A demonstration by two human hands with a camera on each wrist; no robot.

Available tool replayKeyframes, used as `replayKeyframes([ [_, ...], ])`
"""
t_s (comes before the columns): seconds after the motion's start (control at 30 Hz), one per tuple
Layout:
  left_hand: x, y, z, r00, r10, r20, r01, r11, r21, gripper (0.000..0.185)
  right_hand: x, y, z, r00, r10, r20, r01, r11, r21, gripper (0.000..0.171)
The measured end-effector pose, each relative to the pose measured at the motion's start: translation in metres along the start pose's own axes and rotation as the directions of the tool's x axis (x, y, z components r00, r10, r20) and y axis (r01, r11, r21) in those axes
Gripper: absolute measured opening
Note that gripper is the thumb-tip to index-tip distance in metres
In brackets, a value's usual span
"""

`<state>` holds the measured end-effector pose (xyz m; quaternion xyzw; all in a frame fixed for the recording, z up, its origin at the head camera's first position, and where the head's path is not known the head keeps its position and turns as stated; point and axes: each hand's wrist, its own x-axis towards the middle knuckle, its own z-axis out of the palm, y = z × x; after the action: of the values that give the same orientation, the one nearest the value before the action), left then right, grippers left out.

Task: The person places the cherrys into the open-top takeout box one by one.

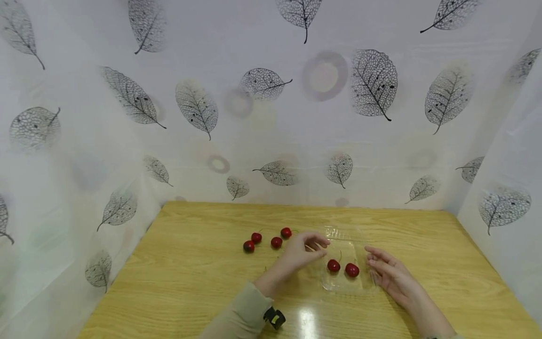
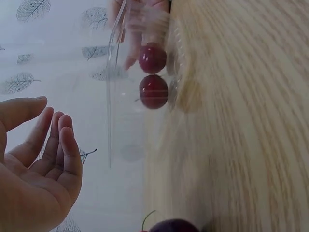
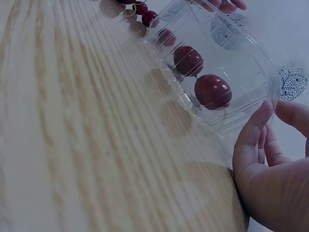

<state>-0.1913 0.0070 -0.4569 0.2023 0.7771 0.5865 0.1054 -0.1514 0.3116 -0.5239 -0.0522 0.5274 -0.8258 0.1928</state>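
My right hand [image 1: 391, 275], fingers relaxed, touches the clear tray [image 1: 345, 282] holding two cherries [image 1: 333, 266]. My left hand [image 1: 301, 252] hovers released at its 9 o'clock; four cherries [image 1: 276, 242] lie on the worktop [image 1: 178, 282].

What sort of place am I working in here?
Probably a small enclosed recording booth, not a kitchen: a wooden table walled by white leaf-print sheeting, bearing only loose cherries and a clear plastic container.
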Motion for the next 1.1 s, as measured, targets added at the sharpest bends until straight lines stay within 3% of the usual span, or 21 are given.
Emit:
replayKeyframes([
  [0.2, -0.001, -0.002, -0.016, 0.999, 0.005, -0.048, -0.002, 0.999, 0.052, 0.016, 0.0, 0.001, 0.0, 1.0, -0.003, -0.002, 0.003, 1.0, -0.009, 0.047],
  [0.5, -0.004, -0.003, -0.041, 0.993, -0.027, -0.113, 0.028, 1.0, 0.008, 0.02, -0.001, -0.001, -0.001, 1.0, 0.003, 0.015, -0.003, 1.0, -0.007, 0.046],
  [0.73, -0.009, -0.004, -0.06, 0.986, -0.053, -0.159, 0.063, 0.996, 0.055, 0.019, 0.0, -0.001, -0.001, 1.0, -0.002, -0.001, 0.002, 1.0, -0.017, 0.046],
  [1.1, -0.017, -0.018, -0.084, 0.959, -0.081, -0.271, 0.094, 0.995, 0.035, 0.022, -0.001, -0.001, -0.001, 1.0, 0.0, 0.003, 0.0, 1.0, -0.009, 0.046],
])
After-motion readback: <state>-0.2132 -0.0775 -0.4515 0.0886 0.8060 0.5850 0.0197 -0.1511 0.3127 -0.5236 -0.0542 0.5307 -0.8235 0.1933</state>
